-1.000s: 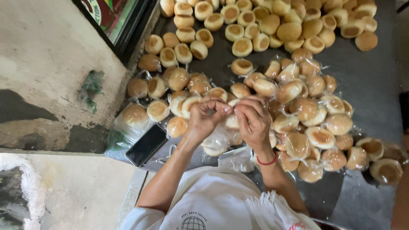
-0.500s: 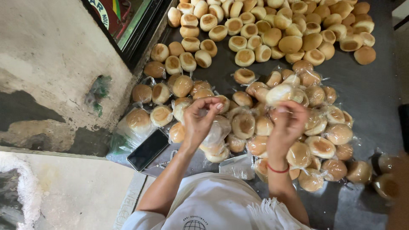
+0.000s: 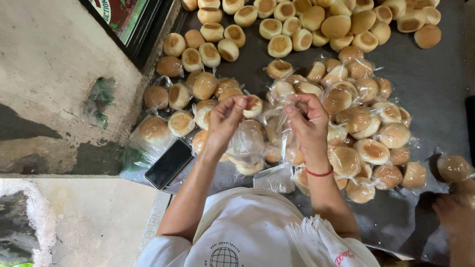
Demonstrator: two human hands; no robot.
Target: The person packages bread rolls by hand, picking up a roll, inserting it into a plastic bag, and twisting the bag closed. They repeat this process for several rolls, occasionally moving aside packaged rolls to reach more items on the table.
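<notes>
So the clear thin plastic bag (image 3: pixel 250 141) with a round golden bun inside hangs between both hands, just above the near edge of the big heap, about the middle of the view. The left hand (image 3: pixel 225 121) has its fingers pinched tight on the bag's top left corner, and the right hand (image 3: pixel 307 121) pinches the other side of the bag mouth the same way, so both are closed on plastic, not spread. There's a thin red band (image 3: pixel 319 173) round the right wrist. Right under and to the right of the hands sits the pile of already bagged buns (image 3: pixel 366 123), all touching and overlapping. Farther away, the loose unbagged round buns (image 3: pixel 297 24) are spread out on the dark grey flat surface (image 3: pixel 435 89). Near left, a black phone (image 3: pixel 168 164) lies flat beside the bagged ones, and a small stack of empty clear bags (image 3: pixel 272 179) sits near the person's white shirt (image 3: pixel 237 222). Someone else's hand (image 3: pixel 455 212) pokes in at the near right edge.
</notes>
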